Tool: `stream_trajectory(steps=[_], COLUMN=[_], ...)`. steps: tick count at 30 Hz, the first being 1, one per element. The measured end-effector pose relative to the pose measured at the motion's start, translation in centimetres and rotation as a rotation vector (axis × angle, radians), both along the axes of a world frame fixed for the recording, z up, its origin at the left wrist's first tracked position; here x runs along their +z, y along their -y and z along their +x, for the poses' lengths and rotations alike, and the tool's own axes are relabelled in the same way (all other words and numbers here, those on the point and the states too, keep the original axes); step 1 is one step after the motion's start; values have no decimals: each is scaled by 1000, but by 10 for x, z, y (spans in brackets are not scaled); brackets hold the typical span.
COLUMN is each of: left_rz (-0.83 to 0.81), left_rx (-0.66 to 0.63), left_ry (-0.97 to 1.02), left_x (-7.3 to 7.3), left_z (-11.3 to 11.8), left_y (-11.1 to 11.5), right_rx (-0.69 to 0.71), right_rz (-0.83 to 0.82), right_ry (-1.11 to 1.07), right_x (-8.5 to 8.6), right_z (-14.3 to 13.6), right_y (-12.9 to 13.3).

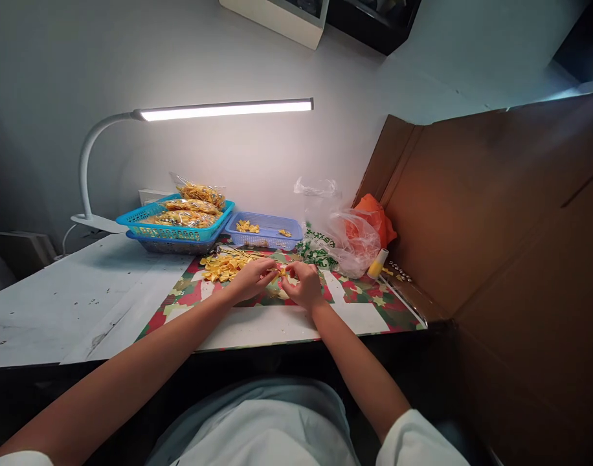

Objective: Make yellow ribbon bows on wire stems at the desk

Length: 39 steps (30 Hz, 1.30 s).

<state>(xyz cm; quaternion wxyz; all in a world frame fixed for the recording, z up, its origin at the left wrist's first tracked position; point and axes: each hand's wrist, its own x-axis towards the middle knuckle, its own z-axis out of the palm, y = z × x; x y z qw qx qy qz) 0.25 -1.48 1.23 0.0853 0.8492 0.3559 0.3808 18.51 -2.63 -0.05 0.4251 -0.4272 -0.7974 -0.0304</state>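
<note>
My left hand [254,279] and my right hand [303,283] meet over the patterned mat, fingers pinched together. Between the fingertips is a small yellow bow-like piece [283,272], mostly covered by the fingers, so its exact kind is hard to make out. Just left of my left hand lies a loose pile of similar shiny yellow pieces [221,268]. Behind the hands, a lavender plastic basket [262,241] holds two small clusters of yellow pieces.
A blue basket [175,230] with filled clear bags [187,219] is stacked on another at the left. Clear plastic bags [347,243], an orange bag [377,217] and a yellow-and-white tube [377,264] stand right. Cardboard [495,207] walls the right side; a lamp [223,110] hangs above.
</note>
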Motion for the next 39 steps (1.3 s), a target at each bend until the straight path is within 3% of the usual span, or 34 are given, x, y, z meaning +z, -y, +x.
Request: stream_trajectory(steps=[12, 17, 22, 26, 29, 33, 36, 39], left_rz=[-16, -133, -271, -337, -309, -184, -135, -116], left_rx=[-22, -9, -80, -115, -102, -43, -36, -48], left_ry=[26, 216, 420, 478, 424, 265, 168, 145], left_x=[-3, -3, -3, -2, -3, -4, -3, -1], left_z=[2, 8, 19, 21, 17, 12, 10, 9], left_y=[-1, -1, 2, 5, 6, 6, 7, 8], right_rx=[-81, -163, -204, -154, -6, 174, 283, 308], right_rz=[173, 214, 277, 298, 169, -188, -351, -406], right_ry=[148, 135, 92, -4, -167, -436, -440, -425], right_x=[-3, -1, 2, 3, 5, 6, 4, 0], right_z=[-7, -8, -5, -2, 2, 7, 6, 3], right_y=[-3, -1, -1, -1, 0, -1, -6, -10])
